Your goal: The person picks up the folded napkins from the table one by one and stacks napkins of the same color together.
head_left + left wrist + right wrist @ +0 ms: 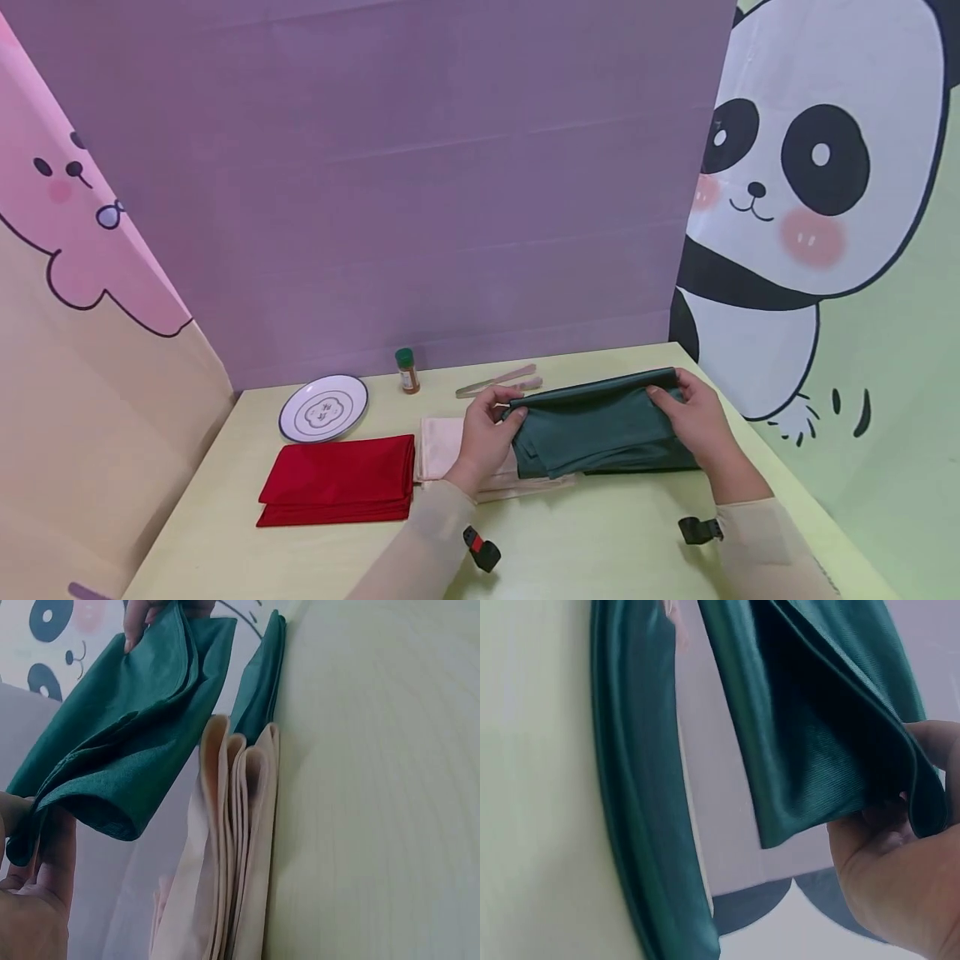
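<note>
A folded dark green cloth is held up off the table between both hands. My left hand pinches its upper left corner between thumb and fingers. At the upper right corner my right hand pinches it the same way. In the left wrist view the raised cloth hangs in loose layers. Below it, another folded green cloth lies on the table. A folded cream-pink cloth lies under and left of the raised cloth, partly hidden by my left hand and forearm.
To the left lies a folded red cloth, with a white blue-rimmed plate behind it. A small green-capped jar stands at the back. Slim pinkish utensils lie near the table's rear edge, before a purple backdrop.
</note>
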